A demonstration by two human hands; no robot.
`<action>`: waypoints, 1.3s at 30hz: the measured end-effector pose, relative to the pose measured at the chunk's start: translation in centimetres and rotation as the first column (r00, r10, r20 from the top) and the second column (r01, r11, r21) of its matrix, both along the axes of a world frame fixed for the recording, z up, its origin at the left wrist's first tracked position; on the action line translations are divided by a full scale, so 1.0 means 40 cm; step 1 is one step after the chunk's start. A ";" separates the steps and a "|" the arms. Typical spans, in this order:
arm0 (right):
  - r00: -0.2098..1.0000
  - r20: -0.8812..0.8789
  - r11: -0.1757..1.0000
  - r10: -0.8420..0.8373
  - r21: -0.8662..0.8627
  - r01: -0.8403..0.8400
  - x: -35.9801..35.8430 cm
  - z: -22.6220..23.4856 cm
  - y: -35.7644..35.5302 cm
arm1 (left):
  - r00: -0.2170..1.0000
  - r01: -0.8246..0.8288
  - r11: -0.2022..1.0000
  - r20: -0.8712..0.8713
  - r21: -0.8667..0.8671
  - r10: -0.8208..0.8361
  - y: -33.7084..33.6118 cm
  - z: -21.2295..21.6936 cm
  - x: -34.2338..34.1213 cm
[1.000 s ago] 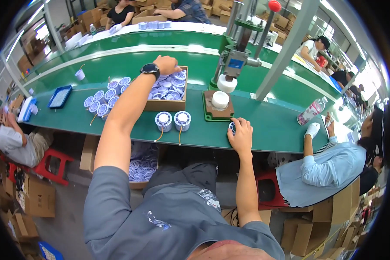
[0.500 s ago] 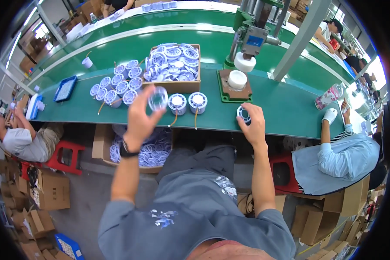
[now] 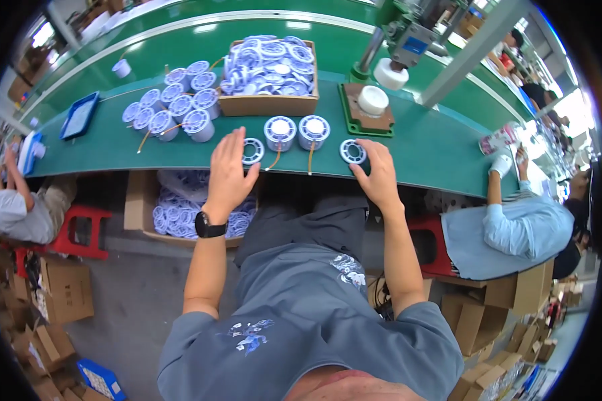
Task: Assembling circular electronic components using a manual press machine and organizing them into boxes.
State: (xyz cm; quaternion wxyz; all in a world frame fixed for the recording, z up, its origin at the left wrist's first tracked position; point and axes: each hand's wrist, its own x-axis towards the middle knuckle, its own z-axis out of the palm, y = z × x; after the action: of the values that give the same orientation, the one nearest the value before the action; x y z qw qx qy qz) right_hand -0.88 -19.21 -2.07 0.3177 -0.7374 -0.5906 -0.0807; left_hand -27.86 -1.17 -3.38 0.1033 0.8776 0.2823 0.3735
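My left hand is at the bench's front edge, fingers stretched and thumb apart. Beside its fingers a white slotted plastic ring lies flat, its left side partly covered. My right hand has thumb and fingers around the rim of a similar white slotted ring, which rests on the green bench. Between the two rings stand two white cylindrical housings, the left one and the right one. Each has a slotted top, a raised white centre and an orange-brown lead hanging toward me.
A cardboard box heaped with white plastic parts stands behind the housings. Several more housings are grouped left. A green press with white round blocks stands right. A blue tray lies far left. People sit at both sides.
My left hand has brought its ring down onto the bench, left of the two housings, and its fingers have straightened. My right hand's ring now lies flatter on the bench. The view has shifted.
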 end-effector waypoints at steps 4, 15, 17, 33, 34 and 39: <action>0.995 -0.076 0.997 0.071 0.043 -0.068 -0.011 0.002 0.011 | 0.995 -0.103 0.992 -0.011 -0.073 0.102 -0.011 -0.010 0.030; 0.998 -0.055 0.997 0.036 -0.070 -0.040 -0.030 0.029 0.019 | 0.947 0.216 0.903 0.304 -0.370 -0.102 0.023 0.094 0.019; 0.999 -0.024 0.998 -0.027 -0.057 0.026 -0.046 0.025 0.017 | 0.924 0.367 0.902 0.206 -0.228 -0.324 0.042 0.131 0.059; 0.953 -0.296 0.992 -0.067 0.081 0.095 -0.036 0.022 0.040 | 0.871 0.485 0.802 0.107 -0.348 -0.480 0.092 0.124 0.123; 0.942 -0.337 0.992 -0.013 0.116 0.055 -0.037 0.034 0.050 | 0.867 0.491 0.799 0.105 -0.347 -0.488 0.096 0.124 0.126; 0.921 -0.330 0.965 0.209 0.222 -0.140 -0.049 0.116 0.129 | 0.846 0.522 0.732 0.161 -0.437 -0.508 0.110 0.100 0.135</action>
State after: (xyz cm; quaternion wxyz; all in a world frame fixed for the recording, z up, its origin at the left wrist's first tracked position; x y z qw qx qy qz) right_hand -2.85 -14.07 2.58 0.4940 -0.6496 -0.5774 0.0234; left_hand -22.47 3.22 0.62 0.4140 0.8642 0.1077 0.2648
